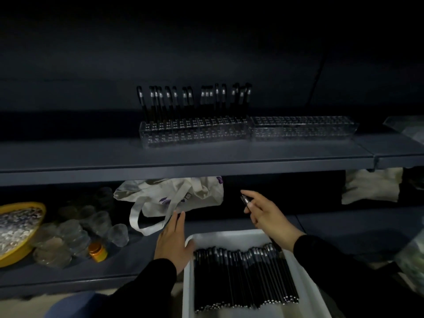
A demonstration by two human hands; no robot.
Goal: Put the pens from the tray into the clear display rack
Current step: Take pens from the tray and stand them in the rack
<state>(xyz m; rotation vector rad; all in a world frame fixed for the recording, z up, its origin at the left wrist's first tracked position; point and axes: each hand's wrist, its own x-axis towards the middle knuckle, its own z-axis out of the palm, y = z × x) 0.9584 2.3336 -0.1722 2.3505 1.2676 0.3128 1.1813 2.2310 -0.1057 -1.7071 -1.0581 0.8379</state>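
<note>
A white tray (305,292) on the lower shelf holds several black pens (243,278) lying side by side. My right hand (268,214) is raised above the tray's far right corner and grips one black pen (245,199), its tip pointing up and left. My left hand (173,239) rests flat with straight fingers against the tray's left far corner. On the upper shelf stand two clear display racks: the left rack (195,133) has several black pens (195,99) upright along its back row, the right rack (302,128) holds none.
A white tote bag (169,198) lies behind the tray. To the left are clear glass jars (68,237), a small orange-lidded jar (98,251) and a yellow bowl (27,246). The upper shelf's front edge (183,173) overhangs the hands. White cloth (371,187) lies at right.
</note>
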